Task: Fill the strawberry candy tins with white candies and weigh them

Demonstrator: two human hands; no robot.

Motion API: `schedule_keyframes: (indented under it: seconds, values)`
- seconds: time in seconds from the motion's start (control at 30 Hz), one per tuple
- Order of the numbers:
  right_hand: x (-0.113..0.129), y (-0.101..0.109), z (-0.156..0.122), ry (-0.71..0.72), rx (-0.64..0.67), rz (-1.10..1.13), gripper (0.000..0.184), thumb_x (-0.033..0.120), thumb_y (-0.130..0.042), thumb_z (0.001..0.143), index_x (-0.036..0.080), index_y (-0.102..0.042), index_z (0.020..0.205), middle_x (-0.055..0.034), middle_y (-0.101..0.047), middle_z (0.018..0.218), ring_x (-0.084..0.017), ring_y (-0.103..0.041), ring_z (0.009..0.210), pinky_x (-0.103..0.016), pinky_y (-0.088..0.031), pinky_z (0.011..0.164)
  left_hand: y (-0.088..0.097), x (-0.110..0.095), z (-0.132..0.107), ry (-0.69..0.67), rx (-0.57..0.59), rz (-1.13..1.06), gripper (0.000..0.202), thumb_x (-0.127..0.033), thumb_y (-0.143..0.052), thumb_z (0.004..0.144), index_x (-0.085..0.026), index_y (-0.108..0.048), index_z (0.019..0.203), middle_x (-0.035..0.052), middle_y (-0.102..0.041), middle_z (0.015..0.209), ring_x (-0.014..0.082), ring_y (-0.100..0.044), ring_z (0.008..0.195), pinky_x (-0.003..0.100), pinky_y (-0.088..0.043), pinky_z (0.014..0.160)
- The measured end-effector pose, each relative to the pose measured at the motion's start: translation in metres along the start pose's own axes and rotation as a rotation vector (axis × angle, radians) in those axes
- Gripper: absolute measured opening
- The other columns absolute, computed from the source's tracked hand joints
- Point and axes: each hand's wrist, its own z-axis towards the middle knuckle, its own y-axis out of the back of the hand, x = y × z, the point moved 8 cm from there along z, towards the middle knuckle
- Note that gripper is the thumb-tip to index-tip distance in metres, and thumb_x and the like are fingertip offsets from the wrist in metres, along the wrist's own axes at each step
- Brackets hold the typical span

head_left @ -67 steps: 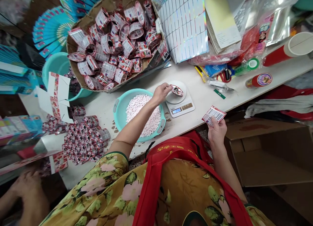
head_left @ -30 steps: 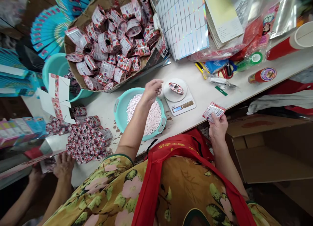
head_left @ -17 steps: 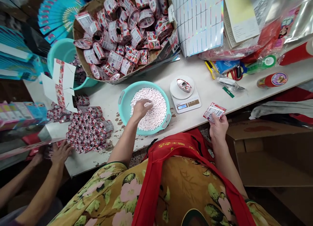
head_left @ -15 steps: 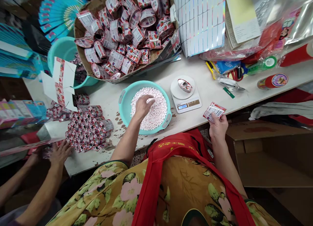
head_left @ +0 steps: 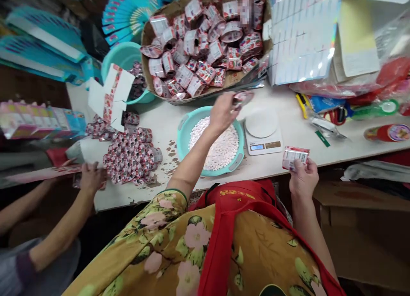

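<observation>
My left hand (head_left: 224, 112) is closed on a small oval tin (head_left: 242, 98), raised above the far rim of the teal bowl (head_left: 185, 129) of small pink-white candies (head_left: 218, 144). The white kitchen scale (head_left: 262, 131) beside the bowl has a bare platter. My right hand (head_left: 303, 176) grips a small red-and-white printed packet (head_left: 294, 157) at the table's near edge, right of the scale.
A cardboard box (head_left: 179, 7) of strawberry-printed containers sits behind the bowl. More of them lie piled (head_left: 131, 155) at the left, where another person's hand (head_left: 91, 176) works. A teal bucket (head_left: 123, 57), holographic sheets (head_left: 297, 35), scissors (head_left: 333, 114) and an open carton (head_left: 361, 227) surround the table.
My left hand left the candies in the bowl, took the oval tin off the scale and lifted it. The scale platter is now bare. The view shifted left.
</observation>
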Motion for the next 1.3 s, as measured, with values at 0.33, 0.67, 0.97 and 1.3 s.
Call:
schedule_keyframes:
  seconds: [0.33,0.67,0.97,1.3]
  values:
    - [0.003,-0.083,-0.020,-0.033,0.229,-0.092,0.058,0.028,-0.091,0.044,0.018,-0.063,0.094,0.0011,-0.072,0.089,-0.014,-0.067,0.075,-0.034,-0.061,0.073,0.118,0.270,-0.247,1.150,-0.262,0.204,0.046,-0.024,-0.069,0.085,-0.009,-0.051,0.123,0.0213,-0.068,0.113,0.0352,-0.064,0.112,0.054,-0.048,0.100]
    - [0.016,-0.151,-0.062,0.042,0.535,-0.309,0.058,0.032,-0.093,0.049,0.020,-0.072,0.101,-0.0012,-0.076,0.093,-0.016,-0.069,0.081,-0.034,-0.059,0.084,0.029,0.155,-0.153,0.438,-0.119,-0.063,0.044,-0.043,-0.049,0.099,-0.018,-0.055,0.135,0.0167,-0.058,0.139,0.0286,-0.047,0.136,0.045,-0.035,0.115]
    - [-0.005,-0.180,-0.090,0.043,0.700,-0.436,0.056,0.036,-0.090,0.054,0.021,-0.071,0.105,-0.0007,-0.075,0.096,-0.017,-0.068,0.085,-0.035,-0.056,0.088,-0.078,0.062,-0.127,0.086,0.412,0.042,0.056,-0.063,-0.049,0.094,-0.021,-0.065,0.127,0.0163,-0.062,0.129,0.0348,-0.054,0.119,0.050,-0.041,0.100]
    - [-0.018,-0.223,-0.115,0.350,0.931,-0.705,0.046,0.041,-0.082,0.066,0.021,-0.072,0.107,-0.0056,-0.072,0.107,-0.023,-0.067,0.099,-0.043,-0.052,0.099,-0.037,0.142,-0.155,0.815,-0.302,-0.857,0.025,-0.035,-0.067,0.085,-0.019,-0.057,0.069,-0.0006,-0.057,0.067,0.0137,-0.056,0.065,0.027,-0.044,0.068]
